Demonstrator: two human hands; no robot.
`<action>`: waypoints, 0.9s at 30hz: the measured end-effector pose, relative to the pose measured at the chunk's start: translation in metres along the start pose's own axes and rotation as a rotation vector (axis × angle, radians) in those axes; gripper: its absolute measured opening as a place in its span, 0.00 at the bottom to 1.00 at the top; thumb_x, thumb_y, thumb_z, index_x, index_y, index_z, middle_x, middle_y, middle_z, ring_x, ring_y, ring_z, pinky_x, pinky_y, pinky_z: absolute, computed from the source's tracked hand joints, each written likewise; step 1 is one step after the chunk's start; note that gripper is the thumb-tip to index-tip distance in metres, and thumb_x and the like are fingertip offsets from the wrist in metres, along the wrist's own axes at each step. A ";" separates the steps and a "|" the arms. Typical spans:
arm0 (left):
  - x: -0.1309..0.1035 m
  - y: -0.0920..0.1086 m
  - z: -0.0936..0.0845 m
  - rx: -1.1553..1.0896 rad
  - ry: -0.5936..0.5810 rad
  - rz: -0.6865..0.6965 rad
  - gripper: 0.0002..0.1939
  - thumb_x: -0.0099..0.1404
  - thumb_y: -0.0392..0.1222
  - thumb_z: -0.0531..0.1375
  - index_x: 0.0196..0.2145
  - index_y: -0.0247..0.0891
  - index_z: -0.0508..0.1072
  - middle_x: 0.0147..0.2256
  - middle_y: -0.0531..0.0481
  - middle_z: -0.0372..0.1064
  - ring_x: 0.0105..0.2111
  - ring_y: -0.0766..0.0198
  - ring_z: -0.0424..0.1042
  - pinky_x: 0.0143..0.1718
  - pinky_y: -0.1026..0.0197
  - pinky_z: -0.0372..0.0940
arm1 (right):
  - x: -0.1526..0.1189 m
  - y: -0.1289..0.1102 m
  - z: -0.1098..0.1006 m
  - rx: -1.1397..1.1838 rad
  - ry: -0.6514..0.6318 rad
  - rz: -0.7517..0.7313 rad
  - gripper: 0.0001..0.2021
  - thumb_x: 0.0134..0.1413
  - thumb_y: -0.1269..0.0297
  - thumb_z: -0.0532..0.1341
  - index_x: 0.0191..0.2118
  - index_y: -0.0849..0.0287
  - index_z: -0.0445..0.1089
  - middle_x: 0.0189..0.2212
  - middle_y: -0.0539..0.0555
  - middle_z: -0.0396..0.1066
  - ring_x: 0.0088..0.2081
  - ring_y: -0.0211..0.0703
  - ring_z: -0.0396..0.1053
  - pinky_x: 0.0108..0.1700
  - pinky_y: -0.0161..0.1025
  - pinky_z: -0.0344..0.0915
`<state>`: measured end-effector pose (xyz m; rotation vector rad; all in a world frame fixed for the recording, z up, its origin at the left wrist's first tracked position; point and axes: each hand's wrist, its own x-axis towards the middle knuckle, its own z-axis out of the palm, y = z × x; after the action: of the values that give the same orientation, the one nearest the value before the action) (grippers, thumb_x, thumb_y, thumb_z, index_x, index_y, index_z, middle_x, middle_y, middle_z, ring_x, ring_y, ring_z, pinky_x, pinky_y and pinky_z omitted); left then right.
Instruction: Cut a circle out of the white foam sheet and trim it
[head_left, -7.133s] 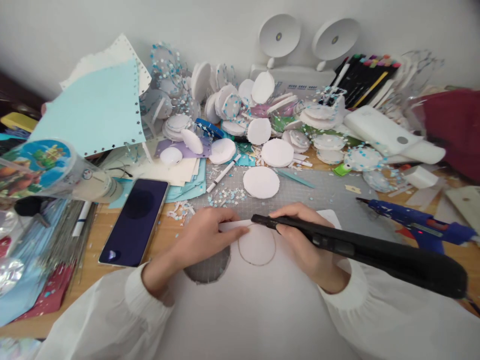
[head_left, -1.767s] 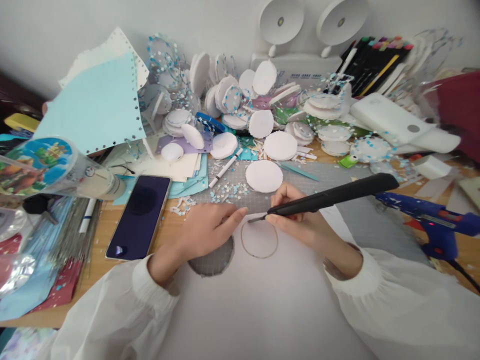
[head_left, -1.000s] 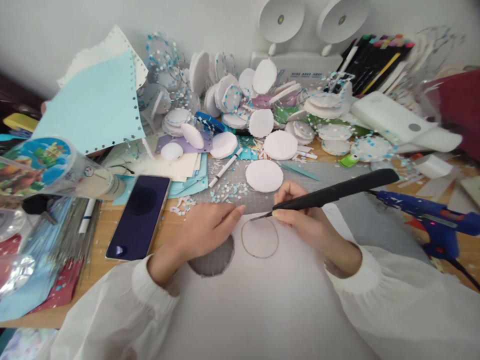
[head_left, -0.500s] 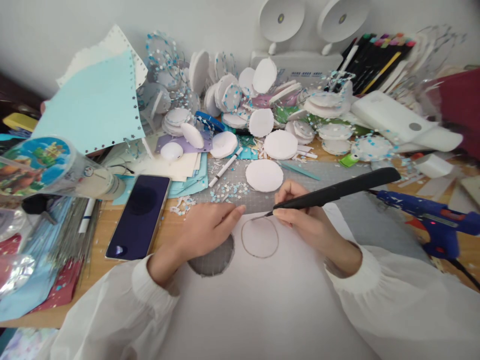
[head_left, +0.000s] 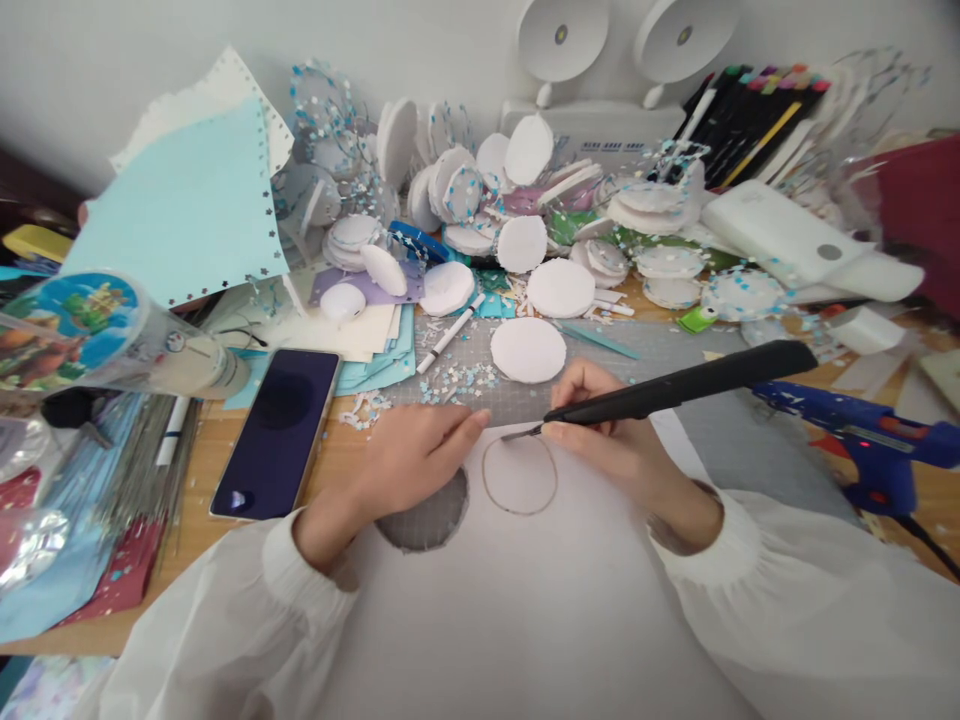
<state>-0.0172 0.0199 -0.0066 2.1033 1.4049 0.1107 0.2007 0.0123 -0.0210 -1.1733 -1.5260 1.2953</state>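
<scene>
Tool pinched in right-hand grip, tip pointing left, long axis slanting up rightward

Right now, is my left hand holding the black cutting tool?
No, the black cutting tool is in the right hand, while the left hand rests on the white sheet.

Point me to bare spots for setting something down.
Grey mat between right sleeve and blue glue gun; white sheet between that sleeve and the left sleeve. Crowded: the back, heaped with white discs.
</scene>
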 end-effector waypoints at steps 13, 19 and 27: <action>0.000 0.002 0.000 0.010 -0.004 -0.031 0.24 0.69 0.55 0.42 0.21 0.38 0.57 0.20 0.54 0.57 0.22 0.66 0.57 0.26 0.60 0.41 | 0.000 0.014 -0.003 0.135 0.071 0.055 0.10 0.50 0.63 0.64 0.28 0.55 0.60 0.20 0.43 0.55 0.21 0.33 0.50 0.24 0.37 0.45; 0.000 0.002 0.000 0.011 0.000 -0.024 0.24 0.69 0.54 0.42 0.22 0.38 0.57 0.20 0.54 0.56 0.22 0.67 0.56 0.26 0.60 0.42 | 0.000 0.008 0.000 -0.002 0.087 -0.013 0.10 0.48 0.64 0.64 0.29 0.55 0.60 0.22 0.44 0.58 0.23 0.34 0.52 0.25 0.36 0.47; 0.001 0.002 -0.001 -0.008 -0.011 -0.017 0.24 0.70 0.54 0.42 0.22 0.38 0.57 0.20 0.54 0.57 0.22 0.66 0.57 0.27 0.60 0.43 | -0.003 0.010 -0.001 0.018 0.104 -0.030 0.10 0.49 0.64 0.64 0.28 0.56 0.60 0.22 0.45 0.58 0.24 0.34 0.52 0.26 0.37 0.47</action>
<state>-0.0155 0.0209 -0.0052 2.0819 1.4138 0.0968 0.2037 0.0104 -0.0305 -1.1831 -1.4483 1.2067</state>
